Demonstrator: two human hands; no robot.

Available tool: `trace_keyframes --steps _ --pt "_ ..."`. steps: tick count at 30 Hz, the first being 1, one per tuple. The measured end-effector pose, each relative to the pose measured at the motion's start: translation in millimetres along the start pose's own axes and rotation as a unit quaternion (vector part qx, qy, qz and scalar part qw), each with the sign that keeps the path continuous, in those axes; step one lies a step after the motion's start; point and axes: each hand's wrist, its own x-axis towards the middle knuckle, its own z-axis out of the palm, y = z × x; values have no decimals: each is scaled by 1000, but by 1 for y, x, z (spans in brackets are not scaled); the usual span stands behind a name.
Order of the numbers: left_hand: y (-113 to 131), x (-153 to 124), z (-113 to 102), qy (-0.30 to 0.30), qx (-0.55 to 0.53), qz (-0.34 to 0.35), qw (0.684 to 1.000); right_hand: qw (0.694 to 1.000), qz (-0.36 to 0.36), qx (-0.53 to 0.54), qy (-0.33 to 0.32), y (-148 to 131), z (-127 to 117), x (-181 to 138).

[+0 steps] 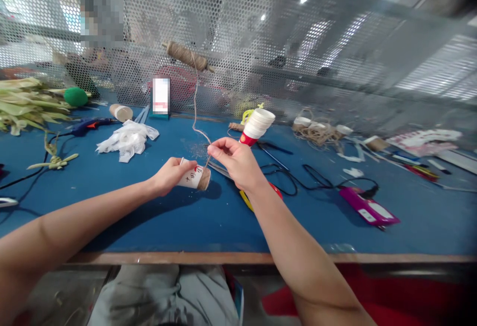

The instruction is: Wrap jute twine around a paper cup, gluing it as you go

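Observation:
My left hand (pixel 169 173) is closed round a white paper cup (pixel 193 177) lying on its side, its bottom end wrapped in brown twine. My right hand (pixel 234 159) pinches a strand of twine (pixel 195 112) just right of the cup. The strand runs up to a twine spool (pixel 186 56) hung on the perforated metal screen. A stack of white paper cups with a red base (pixel 257 125) lies tilted just behind my right hand.
The blue table (pixel 186 221) holds a glue gun (pixel 89 125), white crumpled cloth (pixel 128 138), green leaves (pixel 26 105), a green ball (pixel 75 96), black cables (pixel 298 179), a magenta device (pixel 368 209) and twine scraps (pixel 316 131). A person sits behind the screen.

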Motion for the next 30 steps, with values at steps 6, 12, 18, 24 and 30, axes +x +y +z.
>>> trace_keyframes --steps 6,12,18,24,30 --pt "1 -4 2 -15 22 37 999 1000 24 15 6 9 1 5" --pt "3 -7 3 -19 17 51 998 999 35 27 8 12 2 6" --pt "2 -9 3 -28 6 74 997 999 45 25 2 14 3 7" --pt "1 -11 1 -31 25 106 994 998 54 22 -12 16 4 7" --pt "0 -12 0 -39 9 130 991 998 59 19 -21 18 3 7"
